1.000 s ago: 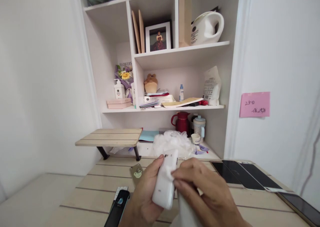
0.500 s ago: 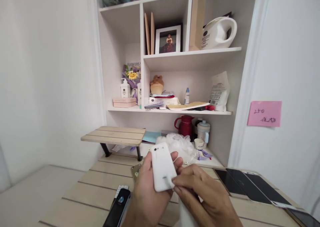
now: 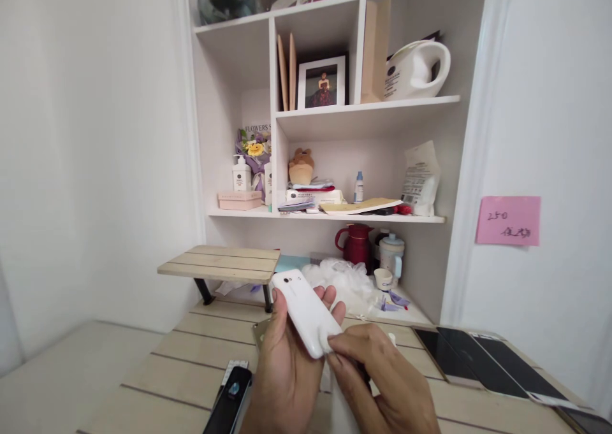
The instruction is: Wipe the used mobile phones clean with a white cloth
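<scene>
My left hand [image 3: 287, 364] holds a white smartphone [image 3: 306, 313] from beneath, its back with the camera lens facing up. The thumb lies along the phone's left edge, and the fingertips show past its right edge. My right hand [image 3: 377, 370] is closed in a pinch at the phone's lower right corner. Between its thumb and forefinger is a small white cloth-like piece [image 3: 326, 341] touching the phone's back; its exact kind cannot be made out. Below the right hand, something white is partly hidden.
Several dark-screened phones [image 3: 482, 357] lie in a row at the table's right. A black device [image 3: 228, 399] lies left of my hands. Behind stand a small slatted wooden stand [image 3: 220, 262], a crumpled plastic bag [image 3: 339, 284], a red jug [image 3: 354, 246] and white shelves [image 3: 325, 217].
The phone has tilted further left, its top end moving left and its lower end shifting slightly right. My right hand has moved a little left, still pinching at the lower corner.
</scene>
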Available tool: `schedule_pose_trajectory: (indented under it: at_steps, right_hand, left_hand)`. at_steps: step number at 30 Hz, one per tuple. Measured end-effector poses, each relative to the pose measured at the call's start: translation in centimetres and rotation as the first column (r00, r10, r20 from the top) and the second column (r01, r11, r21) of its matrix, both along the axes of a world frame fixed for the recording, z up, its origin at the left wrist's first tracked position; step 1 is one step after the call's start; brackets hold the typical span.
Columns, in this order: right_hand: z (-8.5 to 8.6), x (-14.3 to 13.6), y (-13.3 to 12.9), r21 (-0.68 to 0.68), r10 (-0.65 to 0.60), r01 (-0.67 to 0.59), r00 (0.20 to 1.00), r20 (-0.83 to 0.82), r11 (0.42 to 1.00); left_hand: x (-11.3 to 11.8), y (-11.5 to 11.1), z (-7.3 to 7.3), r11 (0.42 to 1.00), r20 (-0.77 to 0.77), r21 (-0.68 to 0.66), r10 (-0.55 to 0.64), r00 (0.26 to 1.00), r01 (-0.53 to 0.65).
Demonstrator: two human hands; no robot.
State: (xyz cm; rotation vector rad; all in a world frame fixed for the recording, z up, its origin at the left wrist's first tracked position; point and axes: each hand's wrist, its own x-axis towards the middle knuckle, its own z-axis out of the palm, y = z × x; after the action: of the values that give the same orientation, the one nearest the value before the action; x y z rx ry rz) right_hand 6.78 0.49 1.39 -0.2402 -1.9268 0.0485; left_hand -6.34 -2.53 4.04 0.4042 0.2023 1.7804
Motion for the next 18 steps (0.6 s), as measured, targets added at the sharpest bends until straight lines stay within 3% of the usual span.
schedule_pose_trajectory:
  at_steps: [7,13,18]
  right_hand:
    - [0.1,0.4,0.8,-0.132,-0.169,0.146,0.969,-0.183,0.98]
    - [0.0,-0.6,-0.2,-0.079,-0.058,0.043,0.979,-0.196,0.996]
    - [0.4,-0.1,0.5,-0.126,-0.131,0.105,0.966,-0.225,0.986]
  left_hand:
    - [0.1,-0.1,-0.4,0.995,-0.026,0.082,-0.05,0.998,0.052]
    - [-0.1,0.1,-0.7,0.99,-0.063,0.11,-0.082,0.995,0.089]
    - [-0.1,0.1,-0.4,0.984,-0.028,0.175,-0.037,0.999,0.041]
